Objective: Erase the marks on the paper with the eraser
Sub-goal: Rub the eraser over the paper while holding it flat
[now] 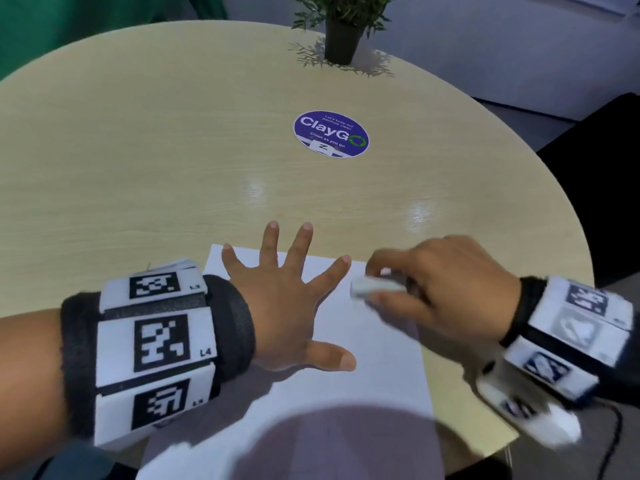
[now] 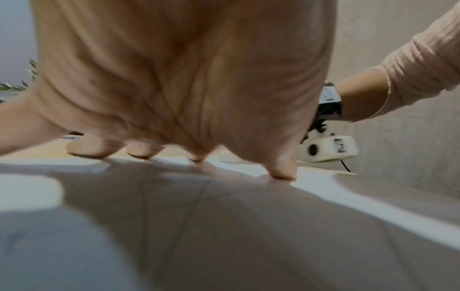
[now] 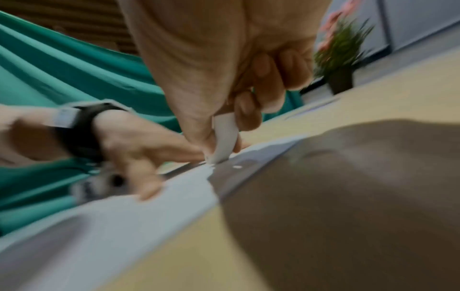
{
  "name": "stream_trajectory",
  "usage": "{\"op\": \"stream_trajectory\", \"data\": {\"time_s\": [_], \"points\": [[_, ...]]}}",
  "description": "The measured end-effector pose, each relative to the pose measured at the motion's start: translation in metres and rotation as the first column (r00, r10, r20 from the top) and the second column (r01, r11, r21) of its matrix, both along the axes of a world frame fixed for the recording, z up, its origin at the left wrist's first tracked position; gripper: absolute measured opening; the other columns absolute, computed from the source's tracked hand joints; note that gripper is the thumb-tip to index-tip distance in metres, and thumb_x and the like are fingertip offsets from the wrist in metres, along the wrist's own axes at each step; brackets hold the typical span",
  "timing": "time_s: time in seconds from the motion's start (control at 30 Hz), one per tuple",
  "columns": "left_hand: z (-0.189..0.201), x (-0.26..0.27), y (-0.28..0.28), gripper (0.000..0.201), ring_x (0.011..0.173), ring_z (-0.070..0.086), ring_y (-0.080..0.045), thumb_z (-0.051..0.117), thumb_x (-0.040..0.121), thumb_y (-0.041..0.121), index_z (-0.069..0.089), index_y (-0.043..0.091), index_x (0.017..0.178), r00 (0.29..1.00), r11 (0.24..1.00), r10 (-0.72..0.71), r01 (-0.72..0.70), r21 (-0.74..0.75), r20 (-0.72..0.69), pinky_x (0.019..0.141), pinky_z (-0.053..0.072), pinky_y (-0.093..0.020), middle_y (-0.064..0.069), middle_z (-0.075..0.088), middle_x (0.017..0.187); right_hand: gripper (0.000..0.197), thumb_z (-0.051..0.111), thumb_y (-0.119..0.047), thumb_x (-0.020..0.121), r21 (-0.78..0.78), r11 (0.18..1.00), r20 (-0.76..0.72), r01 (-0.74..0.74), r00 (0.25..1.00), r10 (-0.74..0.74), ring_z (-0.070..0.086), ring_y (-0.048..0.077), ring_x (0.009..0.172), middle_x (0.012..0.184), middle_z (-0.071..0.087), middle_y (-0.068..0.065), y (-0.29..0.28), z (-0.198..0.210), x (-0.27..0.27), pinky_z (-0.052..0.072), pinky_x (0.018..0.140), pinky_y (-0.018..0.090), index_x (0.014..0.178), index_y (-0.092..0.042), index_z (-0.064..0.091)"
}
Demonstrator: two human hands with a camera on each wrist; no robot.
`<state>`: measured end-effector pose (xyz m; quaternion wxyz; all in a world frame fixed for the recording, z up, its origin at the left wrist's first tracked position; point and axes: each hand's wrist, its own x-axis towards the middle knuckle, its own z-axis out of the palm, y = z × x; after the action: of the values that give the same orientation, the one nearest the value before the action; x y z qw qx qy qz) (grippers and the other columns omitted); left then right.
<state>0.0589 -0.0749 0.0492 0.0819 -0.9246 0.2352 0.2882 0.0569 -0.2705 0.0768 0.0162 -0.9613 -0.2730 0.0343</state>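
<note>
A white sheet of paper (image 1: 363, 368) lies on the round table near its front edge. My left hand (image 1: 287, 299) lies flat on the paper with fingers spread, pressing it down; its fingertips (image 2: 282, 173) touch the sheet. My right hand (image 1: 433, 292) pinches a white eraser (image 1: 375, 287) between thumb and fingers at the paper's upper right corner. In the right wrist view the eraser (image 3: 224, 137) has its tip down on the paper (image 3: 149, 206), with small white crumbs beside it. No marks are plain on the sheet; the right hand is blurred.
The pale wooden table (image 1: 173, 168) carries a round blue sticker (image 1: 331, 134) in the middle and a potted plant (image 1: 341, 32) at the far edge. A green cloth (image 3: 62, 69) hangs beyond the table on the left. A dark chair (image 1: 606, 150) stands at the right.
</note>
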Motion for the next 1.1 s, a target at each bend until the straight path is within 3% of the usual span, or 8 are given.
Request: {"op": "stream_trajectory", "data": {"time_s": [0.07, 0.13, 0.27, 0.37, 0.73, 0.93, 1.03, 1.1], "points": [[0.000, 0.000, 0.000, 0.108, 0.136, -0.033, -0.044, 0.027, 0.064, 0.091, -0.034, 0.044, 0.138, 1.000, 1.000, -0.002, 0.002, 0.000, 0.003, 0.103, 0.008, -0.073, -0.008, -0.045, 0.146, 0.036, 0.042, -0.063, 0.080, 0.011, 1.000, 0.039, 0.028, 0.999, -0.029, 0.058, 0.021, 0.052, 0.045, 0.038, -0.015, -0.001, 0.001, 0.003, 0.016, 0.045, 0.019, 0.091, -0.033, 0.059], [0.000, 0.000, 0.000, 0.108, 0.135, -0.033, -0.045, 0.027, 0.064, 0.091, -0.035, 0.044, 0.137, 1.000, 1.000, -0.006, 0.006, 0.006, 0.000, 0.103, 0.009, -0.074, -0.008, -0.046, 0.146, 0.031, 0.047, -0.060, 0.081, -0.026, 0.999, -0.015, -0.032, 0.999, 0.032, 0.056, 0.017, 0.049, 0.047, 0.049, -0.013, 0.002, 0.000, -0.004, 0.019, 0.043, 0.019, 0.088, -0.032, 0.058], [0.001, 0.001, 0.000, 0.107, 0.136, -0.033, -0.045, 0.029, 0.065, 0.091, -0.035, 0.044, 0.138, 1.000, 1.000, -0.006, 0.006, 0.005, 0.001, 0.103, 0.008, -0.073, -0.009, -0.046, 0.146, 0.046, 0.032, -0.069, 0.079, 0.002, 1.000, 0.042, 0.019, 0.999, -0.019, 0.058, 0.019, 0.054, 0.048, 0.048, -0.013, 0.002, 0.001, 0.002, 0.014, 0.046, 0.018, 0.091, -0.034, 0.060], [-0.001, 0.001, 0.000, 0.108, 0.135, -0.033, -0.045, 0.027, 0.063, 0.092, -0.036, 0.044, 0.137, 1.000, 1.000, -0.010, 0.010, 0.006, 0.003, 0.103, 0.008, -0.073, -0.008, -0.046, 0.145, 0.036, 0.042, -0.063, 0.080, -0.023, 0.999, 0.029, -0.022, 0.999, 0.023, 0.059, 0.018, 0.051, 0.048, 0.054, -0.014, 0.003, -0.001, 0.000, 0.021, 0.045, 0.021, 0.089, -0.033, 0.060], [0.002, -0.001, 0.000, 0.107, 0.136, -0.032, -0.045, 0.027, 0.065, 0.090, -0.035, 0.044, 0.138, 1.000, 1.000, -0.010, 0.010, 0.010, 0.010, 0.104, 0.009, -0.072, -0.009, -0.045, 0.146, 0.061, 0.019, -0.075, 0.073, 0.014, 1.000, 0.041, 0.008, 0.999, -0.008, 0.060, 0.016, 0.060, 0.054, 0.054, -0.013, 0.004, 0.000, 0.001, 0.018, 0.048, 0.016, 0.096, -0.037, 0.060], [0.001, 0.000, 0.000, 0.108, 0.135, -0.033, -0.045, 0.029, 0.064, 0.091, -0.035, 0.045, 0.137, 1.000, 1.000, -0.006, 0.006, 0.008, 0.003, 0.105, 0.007, -0.073, -0.009, -0.046, 0.145, 0.041, 0.035, -0.067, 0.080, -0.030, 0.999, -0.001, -0.026, 1.000, 0.026, 0.056, 0.015, 0.051, 0.049, 0.055, -0.014, 0.002, 0.000, -0.008, 0.016, 0.047, 0.014, 0.089, -0.036, 0.060], [0.001, -0.001, -0.001, 0.107, 0.136, -0.033, -0.045, 0.030, 0.065, 0.090, -0.033, 0.045, 0.139, 1.000, 1.000, -0.003, 0.003, 0.003, 0.005, 0.104, 0.007, -0.073, -0.009, -0.045, 0.146, 0.042, 0.036, -0.068, 0.080, -0.011, 0.999, 0.079, 0.047, 0.996, -0.045, 0.059, 0.018, 0.055, 0.042, 0.039, -0.016, -0.003, 0.004, 0.000, 0.016, 0.046, 0.019, 0.090, -0.036, 0.061], [0.001, 0.000, -0.001, 0.108, 0.135, -0.033, -0.045, 0.031, 0.064, 0.090, -0.033, 0.045, 0.138, 1.000, 1.000, -0.005, 0.005, 0.003, 0.003, 0.104, 0.007, -0.073, -0.009, -0.045, 0.146, 0.034, 0.044, -0.064, 0.081, -0.043, 0.999, 0.046, 0.011, 0.999, -0.009, 0.058, 0.018, 0.051, 0.043, 0.047, -0.013, -0.002, 0.003, -0.004, 0.017, 0.045, 0.022, 0.087, -0.034, 0.061]]}}
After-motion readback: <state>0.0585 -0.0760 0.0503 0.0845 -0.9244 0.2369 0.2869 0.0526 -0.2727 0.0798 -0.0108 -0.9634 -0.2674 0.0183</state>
